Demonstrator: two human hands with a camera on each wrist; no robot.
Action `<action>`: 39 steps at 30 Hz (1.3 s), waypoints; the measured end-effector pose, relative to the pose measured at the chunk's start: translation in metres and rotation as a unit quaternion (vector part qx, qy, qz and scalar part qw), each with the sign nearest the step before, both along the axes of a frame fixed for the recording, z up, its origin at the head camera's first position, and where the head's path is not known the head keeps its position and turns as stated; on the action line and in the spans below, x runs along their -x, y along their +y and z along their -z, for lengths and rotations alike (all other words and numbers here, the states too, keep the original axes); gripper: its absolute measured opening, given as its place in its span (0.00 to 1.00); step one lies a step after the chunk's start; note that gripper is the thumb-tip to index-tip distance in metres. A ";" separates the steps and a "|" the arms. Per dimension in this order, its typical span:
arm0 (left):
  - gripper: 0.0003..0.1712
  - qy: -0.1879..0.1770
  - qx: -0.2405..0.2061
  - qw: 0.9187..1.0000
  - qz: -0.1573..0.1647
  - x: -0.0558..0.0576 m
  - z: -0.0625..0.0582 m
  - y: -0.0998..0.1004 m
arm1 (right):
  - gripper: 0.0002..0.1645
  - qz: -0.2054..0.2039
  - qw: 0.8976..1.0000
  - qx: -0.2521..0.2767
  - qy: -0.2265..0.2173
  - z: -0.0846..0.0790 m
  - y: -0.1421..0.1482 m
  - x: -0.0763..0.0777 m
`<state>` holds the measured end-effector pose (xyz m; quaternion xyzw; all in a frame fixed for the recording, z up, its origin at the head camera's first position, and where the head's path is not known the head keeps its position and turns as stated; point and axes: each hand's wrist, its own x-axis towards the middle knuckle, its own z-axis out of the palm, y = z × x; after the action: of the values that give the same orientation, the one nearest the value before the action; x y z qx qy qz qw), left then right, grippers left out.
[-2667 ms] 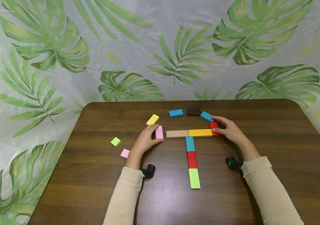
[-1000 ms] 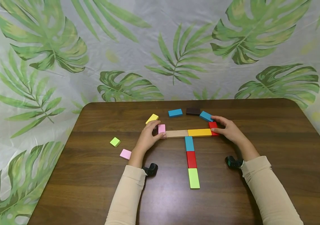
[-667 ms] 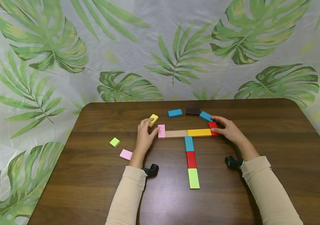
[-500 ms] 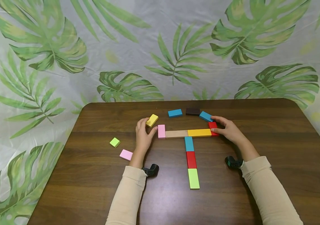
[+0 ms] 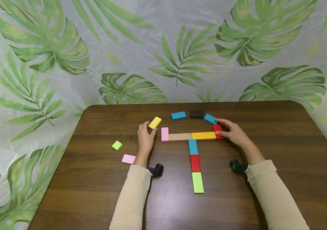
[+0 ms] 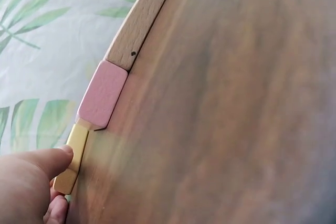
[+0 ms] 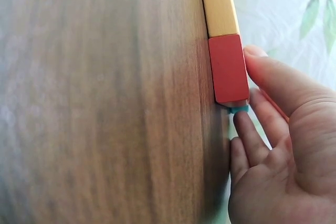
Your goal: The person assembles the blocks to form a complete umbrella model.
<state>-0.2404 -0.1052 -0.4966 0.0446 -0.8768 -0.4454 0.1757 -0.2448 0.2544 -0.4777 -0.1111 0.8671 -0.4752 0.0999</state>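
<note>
In the head view my left hand (image 5: 146, 139) is at a yellow block (image 5: 155, 122), with the thumb on one side and fingers on the other. The left wrist view shows the thumb against this yellow block (image 6: 73, 161), pinching it. Right of it a pink block (image 5: 165, 134) stands crosswise at the end of a plain wooden block (image 5: 180, 137). My right hand (image 5: 235, 132) rests at the red block (image 5: 217, 127), its thumb across it and index fingertip by a blue block (image 5: 210, 118). The right wrist view shows loosely bent fingers beside the red block (image 7: 229, 69).
An orange-yellow block (image 5: 203, 135) continues the row. Below it runs a column of a blue block (image 5: 193, 147), a red block (image 5: 195, 163) and a green block (image 5: 197, 183). A blue block (image 5: 179, 115) and a dark block (image 5: 197, 114) lie behind; small green (image 5: 117, 145) and pink (image 5: 128, 159) pieces lie left.
My left hand has brought the pink block against the wooden block's end, let go of it, and moved left to the yellow block, which has shifted slightly. My right hand has stayed in place.
</note>
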 end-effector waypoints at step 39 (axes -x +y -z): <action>0.16 -0.015 0.045 0.997 0.067 0.004 -0.029 0.022 | 0.36 -0.003 1.000 0.006 0.002 0.000 0.001 -0.001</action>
<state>-0.2442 -0.0837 -0.4678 -0.0154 -0.8994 -0.4157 0.1345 -0.2440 0.2552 -0.4778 -0.1155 0.8643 -0.4794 0.0991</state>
